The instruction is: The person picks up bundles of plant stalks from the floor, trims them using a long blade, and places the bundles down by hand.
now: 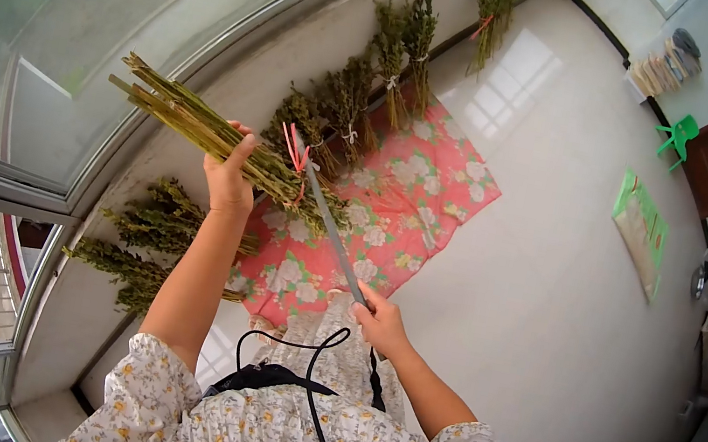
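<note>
My left hand (232, 171) is wrapped round a bundle of dried stalks (192, 117), its cut ends pointing up and left and its leafy end hanging over the cloth. A pink-red tie (295, 150) goes round the bundle near the leafy end. In my right hand (381, 322) is a long, thin grey stick-like tool (337, 239). The tool's far end meets the bundle beside the tie; whether it touches the tie I cannot tell. Below lies a red floral cloth (458, 192) on the floor.
Several tied bundles (390, 43) lean along the wall under the window. More plants (151, 218) lie at the left. A green chair (677, 138), a green-and-white bag (639, 232) and a stack (665, 68) stand at the right. A black cord (311, 384) hangs before my body.
</note>
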Available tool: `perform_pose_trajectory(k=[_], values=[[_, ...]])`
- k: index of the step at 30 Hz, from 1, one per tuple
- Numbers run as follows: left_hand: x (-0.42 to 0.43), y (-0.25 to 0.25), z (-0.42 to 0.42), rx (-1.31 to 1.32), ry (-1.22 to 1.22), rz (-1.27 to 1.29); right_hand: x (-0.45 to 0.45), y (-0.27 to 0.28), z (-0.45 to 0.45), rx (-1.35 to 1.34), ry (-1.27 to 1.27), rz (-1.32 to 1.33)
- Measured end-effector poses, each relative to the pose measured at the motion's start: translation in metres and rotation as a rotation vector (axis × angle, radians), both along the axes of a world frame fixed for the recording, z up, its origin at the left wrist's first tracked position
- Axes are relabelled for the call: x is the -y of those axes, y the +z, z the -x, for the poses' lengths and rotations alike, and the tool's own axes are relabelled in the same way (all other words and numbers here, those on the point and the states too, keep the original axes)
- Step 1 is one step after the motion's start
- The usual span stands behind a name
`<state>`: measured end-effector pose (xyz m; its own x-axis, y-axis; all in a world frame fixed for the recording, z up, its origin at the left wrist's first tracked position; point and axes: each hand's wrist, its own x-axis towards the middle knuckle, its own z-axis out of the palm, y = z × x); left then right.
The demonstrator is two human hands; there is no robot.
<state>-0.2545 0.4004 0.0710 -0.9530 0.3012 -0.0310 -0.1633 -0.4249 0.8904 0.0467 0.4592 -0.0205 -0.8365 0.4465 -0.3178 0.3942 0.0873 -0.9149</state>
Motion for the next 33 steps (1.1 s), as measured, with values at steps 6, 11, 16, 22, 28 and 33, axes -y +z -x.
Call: perform_pose_trajectory(k=[6,11,16,22,28,33], values=[[0.000,-0.005,0.004,0.000,0.028,-0.013,-0.009,0.015,0.006,0.093,-0.015,0.217],[0.001,-0.012,0.001,-0.001,0.030,0.001,-0.007,0.017,0.005,0.050,-0.116,0.263],[0.003,-0.006,-0.003,0.002,0.047,0.055,-0.010,0.019,0.006,0.036,-0.187,0.284],[0.001,-0.007,-0.002,-0.030,0.015,0.009,-0.006,0.021,0.006,0.008,-0.236,0.345],[-0.001,-0.004,-0.002,-0.026,0.018,0.011,-0.010,0.019,0.003,0.052,-0.233,0.352],[-0.002,-0.005,0.000,-0.032,0.015,-0.014,-0.006,0.024,0.009,-0.044,-0.254,0.296]])
